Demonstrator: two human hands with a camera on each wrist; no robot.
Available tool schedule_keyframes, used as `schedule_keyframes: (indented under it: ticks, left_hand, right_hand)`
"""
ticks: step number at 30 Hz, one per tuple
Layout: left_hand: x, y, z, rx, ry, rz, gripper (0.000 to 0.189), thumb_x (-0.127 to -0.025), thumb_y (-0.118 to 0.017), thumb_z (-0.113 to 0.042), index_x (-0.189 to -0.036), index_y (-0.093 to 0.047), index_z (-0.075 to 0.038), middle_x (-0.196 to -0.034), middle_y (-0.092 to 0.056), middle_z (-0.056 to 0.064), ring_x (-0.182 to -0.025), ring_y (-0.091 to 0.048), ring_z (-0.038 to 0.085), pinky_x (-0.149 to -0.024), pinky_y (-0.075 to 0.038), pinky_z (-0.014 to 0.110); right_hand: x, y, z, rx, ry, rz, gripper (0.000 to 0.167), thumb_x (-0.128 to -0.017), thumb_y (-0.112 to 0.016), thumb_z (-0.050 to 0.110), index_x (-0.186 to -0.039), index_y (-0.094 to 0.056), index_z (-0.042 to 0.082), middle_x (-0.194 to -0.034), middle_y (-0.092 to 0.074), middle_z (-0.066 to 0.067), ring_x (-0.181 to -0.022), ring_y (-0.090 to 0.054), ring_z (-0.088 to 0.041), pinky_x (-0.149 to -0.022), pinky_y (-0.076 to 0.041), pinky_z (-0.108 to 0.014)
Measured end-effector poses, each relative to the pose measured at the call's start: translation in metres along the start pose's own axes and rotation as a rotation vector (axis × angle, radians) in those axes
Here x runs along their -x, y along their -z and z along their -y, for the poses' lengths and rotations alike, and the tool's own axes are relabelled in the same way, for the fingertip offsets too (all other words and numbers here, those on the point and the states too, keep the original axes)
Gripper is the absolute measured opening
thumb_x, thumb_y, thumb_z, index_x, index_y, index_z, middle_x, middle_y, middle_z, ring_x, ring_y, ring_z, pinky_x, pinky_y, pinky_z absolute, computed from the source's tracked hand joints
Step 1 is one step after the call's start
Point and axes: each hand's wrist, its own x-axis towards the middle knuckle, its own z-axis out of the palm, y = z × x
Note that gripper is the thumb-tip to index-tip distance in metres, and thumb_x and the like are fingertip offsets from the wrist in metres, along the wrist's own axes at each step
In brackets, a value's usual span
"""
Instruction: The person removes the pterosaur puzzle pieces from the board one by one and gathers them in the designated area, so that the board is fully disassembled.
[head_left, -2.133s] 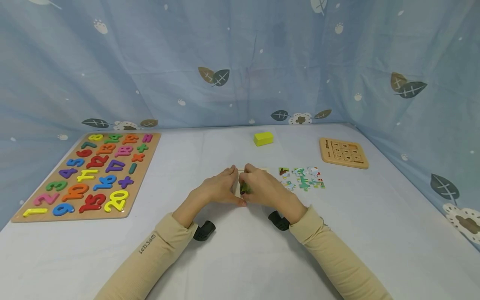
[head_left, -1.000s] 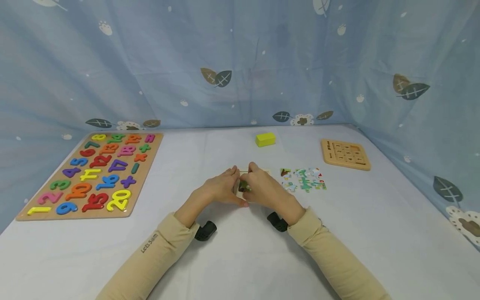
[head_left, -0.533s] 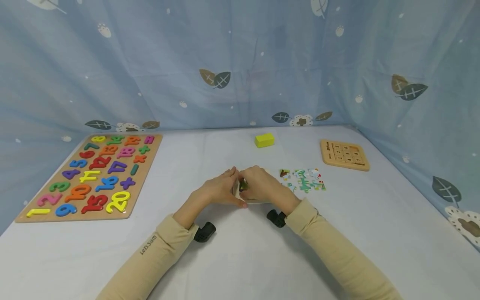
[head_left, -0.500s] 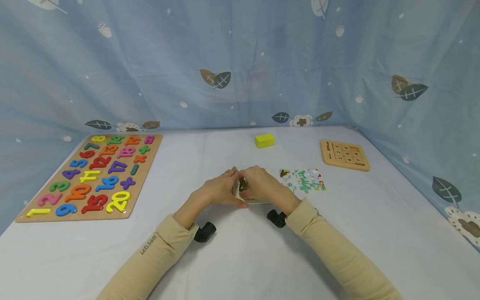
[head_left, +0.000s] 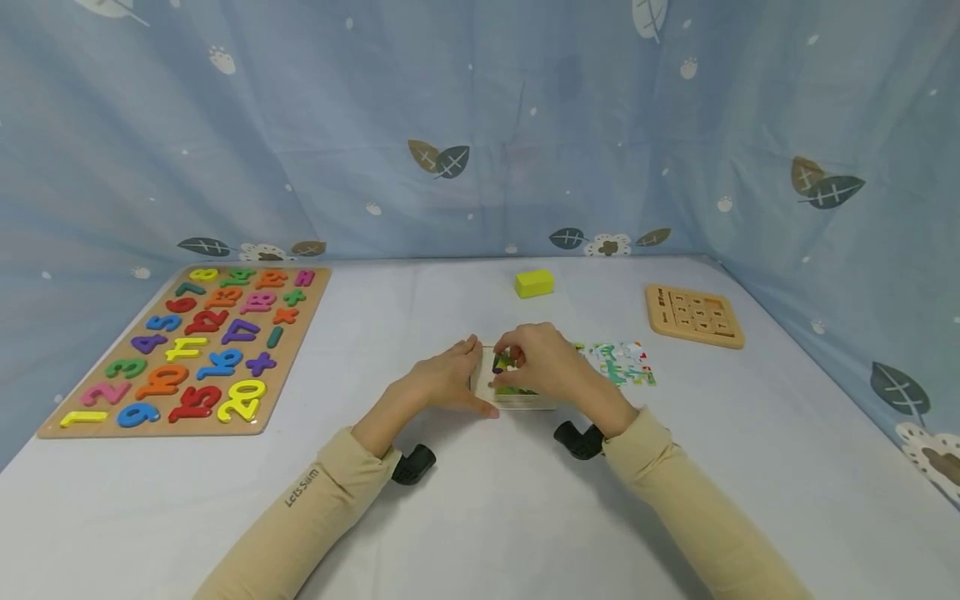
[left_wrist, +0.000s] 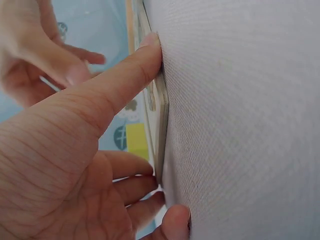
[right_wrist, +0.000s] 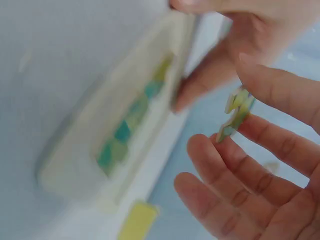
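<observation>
A shallow wooden jigsaw tray (head_left: 525, 402) lies in front of me, its inside partly filled with green pieces. My left hand (head_left: 446, 379) holds its left end. In the left wrist view the thumb presses the tray's edge (left_wrist: 163, 120) at the front, while the fingers are against its left side. My right hand (head_left: 546, 358) is over the tray and pinches a small yellow-green jigsaw piece (right_wrist: 237, 112) between thumb and fingers. In the right wrist view the tray's pale rim (right_wrist: 55, 180) is blurred. The right hand hides part of the tray in the head view.
Loose jigsaw pieces (head_left: 618, 362) lie right of the tray. A yellow-green block (head_left: 534, 283) stands behind it. The wooden number slide puzzle (head_left: 693, 315) is at the back right, and a large number board (head_left: 258, 337) at the left. A blue curtain (head_left: 480, 125) hangs behind the table.
My right hand was low over the tray, and has now drawn back to the right and lifted with the piece, uncovering green pieces inside. The left hand has stayed at the tray's left end.
</observation>
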Motion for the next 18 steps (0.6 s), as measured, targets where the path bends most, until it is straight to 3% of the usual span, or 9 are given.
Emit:
schedule_keyframes:
  ticks: [6, 12, 18]
  left_hand:
    - [0.001, -0.001, -0.002, 0.007, -0.006, -0.008, 0.109, -0.078, -0.074, -0.053, -0.153, -0.016, 0.001, -0.162, -0.01, 0.012, -0.15, -0.014, 0.026, -0.117, -0.026, 0.047]
    - [0.001, -0.001, -0.001, 0.02, -0.003, 0.002, 0.109, -0.078, -0.074, -0.051, -0.153, -0.014, 0.0, -0.162, -0.008, 0.011, -0.15, -0.012, 0.025, -0.118, -0.023, 0.046]
    - [0.001, -0.001, -0.001, 0.023, -0.003, -0.002, 0.108, -0.079, -0.074, -0.051, -0.153, -0.014, 0.001, -0.162, -0.009, 0.011, -0.15, -0.012, 0.026, -0.118, -0.023, 0.046]
  right_hand:
    - [0.025, 0.023, -0.022, 0.054, -0.053, -0.003, 0.03, -0.075, -0.082, 0.015, -0.1, -0.072, 0.001, -0.074, -0.058, -0.005, -0.068, -0.05, -0.013, -0.061, -0.04, -0.025]
    - [0.048, 0.03, -0.05, 0.091, -0.061, 0.146, 0.018, -0.073, -0.081, 0.009, -0.088, -0.071, 0.005, -0.063, -0.045, 0.002, -0.062, -0.041, -0.01, -0.058, -0.036, -0.023]
    - [0.052, 0.028, -0.061, 0.096, -0.036, 0.232, 0.018, -0.07, -0.082, 0.008, -0.082, -0.069, 0.007, -0.061, -0.038, 0.005, -0.062, -0.039, -0.008, -0.059, -0.036, -0.022]
